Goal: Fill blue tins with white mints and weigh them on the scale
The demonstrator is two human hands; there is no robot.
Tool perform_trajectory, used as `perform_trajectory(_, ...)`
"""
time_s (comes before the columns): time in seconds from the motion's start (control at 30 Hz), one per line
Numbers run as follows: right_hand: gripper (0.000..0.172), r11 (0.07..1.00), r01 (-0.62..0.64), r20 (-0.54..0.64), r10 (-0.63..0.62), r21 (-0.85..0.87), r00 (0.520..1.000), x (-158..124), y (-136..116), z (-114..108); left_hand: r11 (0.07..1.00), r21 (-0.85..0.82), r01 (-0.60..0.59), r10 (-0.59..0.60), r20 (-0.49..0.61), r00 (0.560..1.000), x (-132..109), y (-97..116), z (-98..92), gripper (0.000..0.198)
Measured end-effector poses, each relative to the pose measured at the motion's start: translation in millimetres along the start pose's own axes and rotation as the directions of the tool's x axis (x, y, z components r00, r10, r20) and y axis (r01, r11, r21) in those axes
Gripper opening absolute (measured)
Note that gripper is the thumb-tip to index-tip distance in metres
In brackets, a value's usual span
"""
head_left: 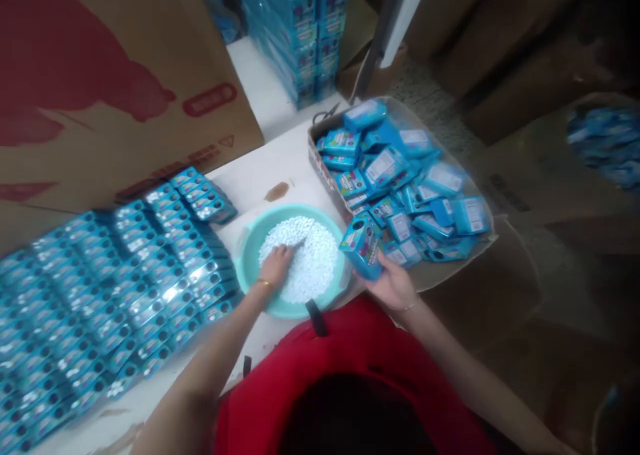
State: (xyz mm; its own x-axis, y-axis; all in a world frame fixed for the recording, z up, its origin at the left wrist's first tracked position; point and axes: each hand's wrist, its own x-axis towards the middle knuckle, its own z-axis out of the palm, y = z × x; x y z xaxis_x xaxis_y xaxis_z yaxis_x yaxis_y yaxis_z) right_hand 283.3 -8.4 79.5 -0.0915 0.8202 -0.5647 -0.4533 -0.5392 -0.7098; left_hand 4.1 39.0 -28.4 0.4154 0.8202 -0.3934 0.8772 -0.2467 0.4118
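Observation:
A pale green basin [243, 258] full of small white pellets [313, 262] stands on the white table. My left hand [277, 266], with a bracelet at its wrist, reaches into the pellets from the basin's left side. Its fingers are closed together, and a small dark tip of something shows just beyond them; what it is I cannot make out. To the right of the basin, my right hand [395, 283] is closed around a small blue printed box [364, 247], holding it tilted between the basin and a carton of similar boxes.
An open carton [327, 175] heaped with blue boxes [387, 165] borders the basin. Rows of blue boxes [165, 288] cover the table's left side. Behind them stands a large brown carton [200, 62]. Wrapped blue packs [303, 38] are stacked at the back, near scissors [326, 113].

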Motion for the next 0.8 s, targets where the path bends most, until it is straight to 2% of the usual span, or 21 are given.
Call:
perform_trajectory(0.1, 0.034, 1.0, 0.025, 0.02, -0.025, -0.005, 0.999, -5, 6, 2, 0.993, -0.074, -0.091, 0.096, 0.071, 0.993, -12, 13, 21.9, 0.039)
perform_trajectory(0.2, 0.034, 1.0, -0.006, 0.084, 0.007, -0.009, 0.996, -9, 11, 1, 0.974, -0.18, -0.141, 0.162, 0.106, 0.981, -27, 20, 32.8, 0.036)
perform_trajectory(0.3, 0.042, 0.999, -0.036, 0.118, 0.035, 0.011, 0.992, -10, 14, 0, 0.94, -0.302, -0.158, 0.196, 0.101, 0.975, -35, 19, 32.7, 0.03)
perform_trajectory(0.4, 0.043, 1.0, -0.009, 0.107, 0.009, -0.003, 0.994, -5, 16, 3, 0.901, -0.401, -0.166, 0.213, 0.073, 0.974, -39, 12, 21.3, 0.027)
perform_trajectory(0.5, 0.045, 0.979, 0.117, 0.042, -0.112, -0.165, 0.993, 4, 19, 8, 0.874, -0.451, -0.18, 0.213, 0.024, 0.977, -47, 2, -3.5, 0.028)
perform_trajectory(0.57, 0.045, 0.918, 0.226, -0.008, -0.242, -0.327, 0.97, 11, 25, 10, 0.864, -0.466, -0.19, 0.204, -0.022, 0.979, -55, -4, -27.7, 0.029)
perform_trajectory(0.63, 0.041, 0.822, 0.308, -0.01, -0.356, -0.479, 0.934, 19, 34, 10, 0.856, -0.471, -0.211, 0.203, -0.069, 0.977, -65, -6, -56.4, 0.028)
perform_trajectory(0.7, 0.035, 0.708, 0.362, 0.038, -0.429, -0.606, 0.902, 28, 45, 10, 0.858, -0.455, -0.238, 0.217, -0.099, 0.971, -74, -3, -86.3, 0.027)
perform_trajectory(0.8, 0.03, 0.524, 0.45, 0.18, -0.486, -0.724, 0.855, 39, 58, 12, 0.882, -0.385, -0.273, 0.262, -0.083, 0.962, -83, 10, -124.4, 0.024)
